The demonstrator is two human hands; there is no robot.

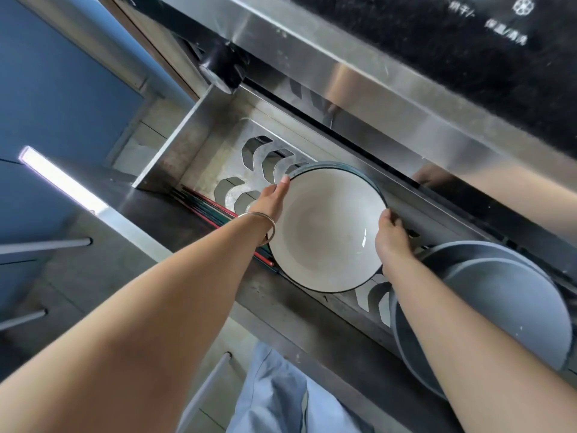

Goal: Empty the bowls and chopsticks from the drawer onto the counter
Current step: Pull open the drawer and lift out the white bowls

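A large white bowl with a dark rim is held over the open steel drawer. My left hand grips its left rim and my right hand grips its right rim. Behind it the rim of another dark bowl shows. A bundle of red and dark chopsticks lies along the drawer's front edge, partly hidden under my left wrist. Grey bowls are stacked at the drawer's right end.
The drawer holds a slotted metal dish rack. Above it runs the steel counter front with a black glass panel. Blue cabinet fronts and bar handles stand to the left.
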